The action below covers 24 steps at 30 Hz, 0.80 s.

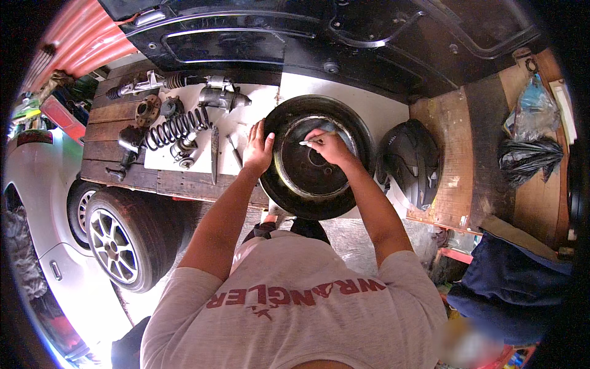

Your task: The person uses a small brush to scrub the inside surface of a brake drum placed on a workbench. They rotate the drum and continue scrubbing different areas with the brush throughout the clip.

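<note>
While hands (259,151) touch wheel (300,167), white piece (303,143) — pale shirt (295,329) shows lettering (300,296) (red).

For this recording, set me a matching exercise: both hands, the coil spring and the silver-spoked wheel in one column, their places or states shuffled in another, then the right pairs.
Things
1. Left hand
2. Right hand
3. Coil spring
4. Silver-spoked wheel

Places or states
A. Lying among metal parts on the workbench
B. Against the left edge of the dark round metal part
C. Near the white car
D. Pinching a small pale object

Pairs: 1-B, 2-D, 3-A, 4-C
</note>
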Motion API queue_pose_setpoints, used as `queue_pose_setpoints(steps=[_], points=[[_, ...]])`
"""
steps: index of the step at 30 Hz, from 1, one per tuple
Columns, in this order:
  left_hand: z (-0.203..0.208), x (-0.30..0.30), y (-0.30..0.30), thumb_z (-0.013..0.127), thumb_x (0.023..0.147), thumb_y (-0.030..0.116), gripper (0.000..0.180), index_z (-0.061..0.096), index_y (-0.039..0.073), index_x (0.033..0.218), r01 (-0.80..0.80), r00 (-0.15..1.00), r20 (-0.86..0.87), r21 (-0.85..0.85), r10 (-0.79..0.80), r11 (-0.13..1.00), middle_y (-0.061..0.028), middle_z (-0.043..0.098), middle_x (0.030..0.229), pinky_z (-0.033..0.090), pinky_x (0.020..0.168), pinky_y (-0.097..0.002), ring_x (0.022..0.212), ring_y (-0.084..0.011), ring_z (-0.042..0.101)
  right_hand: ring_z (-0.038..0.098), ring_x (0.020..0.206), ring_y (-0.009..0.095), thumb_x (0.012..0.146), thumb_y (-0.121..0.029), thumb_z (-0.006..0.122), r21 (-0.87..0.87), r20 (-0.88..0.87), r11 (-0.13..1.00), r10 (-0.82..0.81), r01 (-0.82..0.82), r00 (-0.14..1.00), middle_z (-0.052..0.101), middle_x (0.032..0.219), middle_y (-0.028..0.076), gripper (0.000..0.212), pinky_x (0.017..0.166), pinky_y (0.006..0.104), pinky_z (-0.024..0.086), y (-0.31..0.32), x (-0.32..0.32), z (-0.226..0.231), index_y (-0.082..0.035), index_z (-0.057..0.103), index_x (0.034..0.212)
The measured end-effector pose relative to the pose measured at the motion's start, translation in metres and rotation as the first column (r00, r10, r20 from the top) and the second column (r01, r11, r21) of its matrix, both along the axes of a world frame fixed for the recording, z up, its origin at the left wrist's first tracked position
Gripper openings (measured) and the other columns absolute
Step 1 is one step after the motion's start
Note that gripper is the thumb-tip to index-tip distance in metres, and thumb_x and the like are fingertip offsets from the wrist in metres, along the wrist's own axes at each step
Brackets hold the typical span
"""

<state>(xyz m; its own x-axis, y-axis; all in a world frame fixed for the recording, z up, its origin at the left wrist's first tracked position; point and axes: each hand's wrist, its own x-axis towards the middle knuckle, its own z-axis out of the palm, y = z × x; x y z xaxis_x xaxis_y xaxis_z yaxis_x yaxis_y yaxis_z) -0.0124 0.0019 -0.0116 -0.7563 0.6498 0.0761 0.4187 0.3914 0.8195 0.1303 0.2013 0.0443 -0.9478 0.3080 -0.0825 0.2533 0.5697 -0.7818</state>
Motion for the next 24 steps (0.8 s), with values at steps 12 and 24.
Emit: queue_pose_setpoints(steps=[12,24], points=[[-0.005,-0.001,0.001,0.040,0.098,0.045,0.063,0.029,0.005,0.146,-0.008,1.000,-0.012,-0.007,0.008,1.000,-0.0214,0.035,0.146,0.024,0.114,-0.0445,0.139,-0.0379,0.027,0.066,0.069,0.015,0.085,-0.013,0.069,0.060,-0.065,0.998,0.030,-0.026,0.997,0.070,0.084,0.004,0.012,0.062,0.0308,0.051,-0.006,-0.001,0.000,-0.007,0.067,0.094],[-0.006,0.002,0.001,0.039,0.099,0.046,0.063,0.030,0.003,0.145,-0.013,1.000,0.001,0.024,0.013,1.000,-0.0211,0.037,0.145,0.024,0.114,-0.0450,0.138,-0.0381,0.028,0.068,0.073,0.016,0.079,-0.015,0.072,-0.187,0.053,0.981,-0.045,0.054,0.998,0.071,0.085,0.006,0.011,0.068,0.0311,0.051,-0.014,0.004,0.001,-0.011,0.068,0.088]])
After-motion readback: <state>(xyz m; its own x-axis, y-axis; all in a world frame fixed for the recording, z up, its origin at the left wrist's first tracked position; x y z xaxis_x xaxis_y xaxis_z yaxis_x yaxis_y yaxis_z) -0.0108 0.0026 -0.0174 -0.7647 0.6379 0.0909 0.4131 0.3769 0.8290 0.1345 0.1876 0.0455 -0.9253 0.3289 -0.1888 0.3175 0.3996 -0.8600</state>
